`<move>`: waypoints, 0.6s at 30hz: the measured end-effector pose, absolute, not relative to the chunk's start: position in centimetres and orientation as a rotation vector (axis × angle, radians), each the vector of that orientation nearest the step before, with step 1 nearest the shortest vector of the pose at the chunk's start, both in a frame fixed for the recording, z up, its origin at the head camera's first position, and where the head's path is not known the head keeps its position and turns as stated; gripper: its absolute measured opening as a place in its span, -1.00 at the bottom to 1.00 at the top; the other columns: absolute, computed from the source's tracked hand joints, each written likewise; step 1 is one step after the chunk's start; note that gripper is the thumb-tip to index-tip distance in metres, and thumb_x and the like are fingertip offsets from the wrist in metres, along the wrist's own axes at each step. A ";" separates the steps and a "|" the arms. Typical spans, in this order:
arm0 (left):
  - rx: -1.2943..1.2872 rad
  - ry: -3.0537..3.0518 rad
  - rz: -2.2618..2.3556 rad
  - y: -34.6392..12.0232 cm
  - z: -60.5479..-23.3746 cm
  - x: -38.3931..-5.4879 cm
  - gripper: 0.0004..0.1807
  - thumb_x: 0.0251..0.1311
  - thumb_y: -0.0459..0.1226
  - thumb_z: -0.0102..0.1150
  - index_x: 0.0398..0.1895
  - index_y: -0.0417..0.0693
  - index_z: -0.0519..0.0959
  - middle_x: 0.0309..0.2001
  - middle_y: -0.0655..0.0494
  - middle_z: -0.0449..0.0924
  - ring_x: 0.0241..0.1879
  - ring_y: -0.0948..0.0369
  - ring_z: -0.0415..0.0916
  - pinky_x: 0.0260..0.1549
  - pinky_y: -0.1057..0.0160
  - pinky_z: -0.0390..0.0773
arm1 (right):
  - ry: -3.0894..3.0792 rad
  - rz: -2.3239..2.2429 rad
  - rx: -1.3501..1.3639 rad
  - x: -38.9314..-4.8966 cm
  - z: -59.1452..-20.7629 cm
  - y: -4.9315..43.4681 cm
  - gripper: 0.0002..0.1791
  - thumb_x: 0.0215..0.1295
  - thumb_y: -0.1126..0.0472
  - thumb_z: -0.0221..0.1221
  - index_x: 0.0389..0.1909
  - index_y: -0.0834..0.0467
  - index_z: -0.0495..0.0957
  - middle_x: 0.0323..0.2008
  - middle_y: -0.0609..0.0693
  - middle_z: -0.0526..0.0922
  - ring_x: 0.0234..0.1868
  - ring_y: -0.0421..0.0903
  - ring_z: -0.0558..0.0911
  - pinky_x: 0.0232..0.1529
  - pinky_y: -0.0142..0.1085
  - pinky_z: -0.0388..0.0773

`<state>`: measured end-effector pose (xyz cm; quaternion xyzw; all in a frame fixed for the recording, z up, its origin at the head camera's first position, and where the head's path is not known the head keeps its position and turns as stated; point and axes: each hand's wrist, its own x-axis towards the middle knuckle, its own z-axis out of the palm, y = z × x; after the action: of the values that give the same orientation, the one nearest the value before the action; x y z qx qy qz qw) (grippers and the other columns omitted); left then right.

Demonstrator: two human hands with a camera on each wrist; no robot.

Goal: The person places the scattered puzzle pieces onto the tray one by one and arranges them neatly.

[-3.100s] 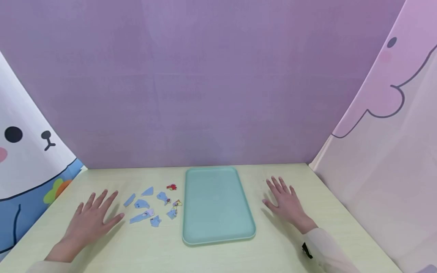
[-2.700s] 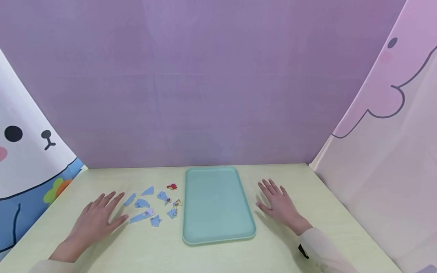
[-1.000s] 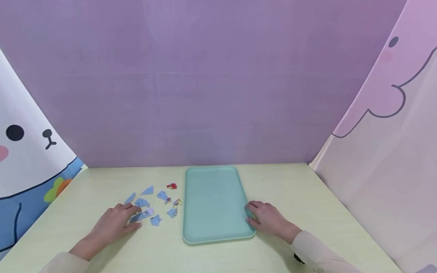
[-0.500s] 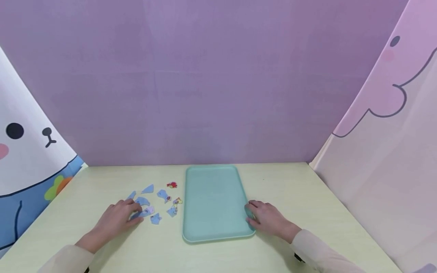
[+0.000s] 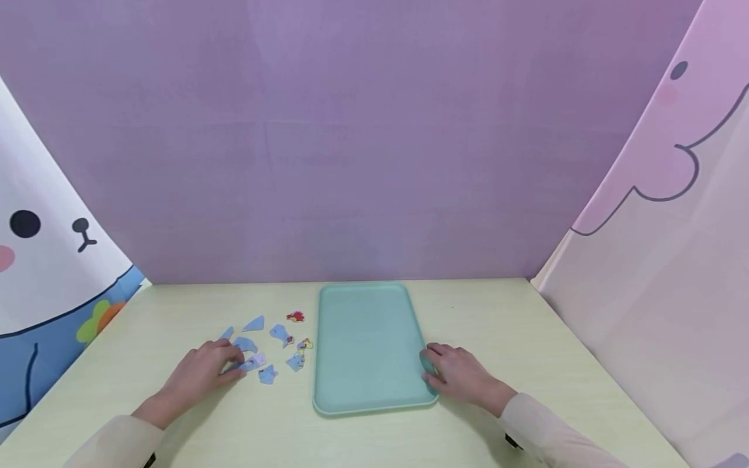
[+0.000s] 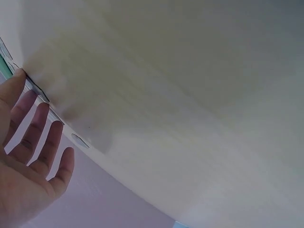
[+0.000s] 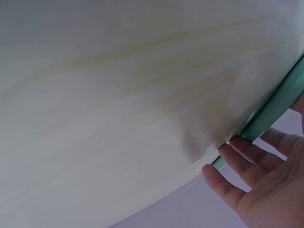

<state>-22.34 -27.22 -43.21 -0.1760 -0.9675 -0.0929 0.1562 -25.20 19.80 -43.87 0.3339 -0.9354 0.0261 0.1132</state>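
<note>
Several flat puzzle pieces with a blue printed picture lie left of a mint-green tray (image 5: 368, 348). My left hand (image 5: 201, 370) pinches the left end of a long blue-and-pink puzzle piece (image 5: 253, 363), partly hidden under the fingers. In the left wrist view, thumb and forefinger meet at a thin piece (image 6: 36, 88) seen edge-on. At the tray's right side my right hand (image 5: 459, 376) grips the rim, its thumb and fingers bent over the edge. The right wrist view has the fingertips along the tray's outer side (image 7: 273, 111).
Close by lie a blue triangular piece (image 5: 254, 323), a small red piece (image 5: 296, 316), a yellowish piece (image 5: 305, 344) and a star-like blue piece (image 5: 268, 374). The pale wooden table (image 5: 374, 442) ends at a purple backdrop (image 5: 374, 143). Printed cloth hangs on both sides.
Both hands have come down from spread poses and moved inward: the left onto the long puzzle piece, the right onto the tray's rim. Over the last half second they barely move.
</note>
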 end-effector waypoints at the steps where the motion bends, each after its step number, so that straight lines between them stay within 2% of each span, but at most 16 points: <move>1: -0.500 -2.773 -0.273 -27.2 -43.2 -22.4 -0.83 -0.16 -0.15 0.38 -0.49 0.07 0.60 -0.47 0.26 0.48 -0.48 0.26 0.41 -0.57 0.23 0.42 | -2.737 0.071 0.981 -25.2 -43.9 19.8 -0.55 0.19 -0.01 0.13 0.02 0.17 0.47 -0.01 0.12 0.54 -0.03 0.03 0.57 -0.16 -0.11 0.53; 18: -0.538 -2.823 -0.356 -27.5 -42.7 -22.3 -0.84 -0.15 -0.17 0.38 -0.50 0.09 0.57 -0.44 0.28 0.48 -0.41 0.24 0.44 -0.42 0.17 0.49 | -2.736 0.039 0.976 -25.1 -43.8 19.6 -0.56 0.20 0.00 0.12 0.01 0.17 0.47 -0.02 0.11 0.54 -0.03 0.02 0.57 -0.14 -0.08 0.51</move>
<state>-22.31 -27.50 -42.72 -0.1843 -0.9675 -0.1219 0.1228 -25.14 19.57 -43.78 0.3337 -0.9352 0.0133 0.1177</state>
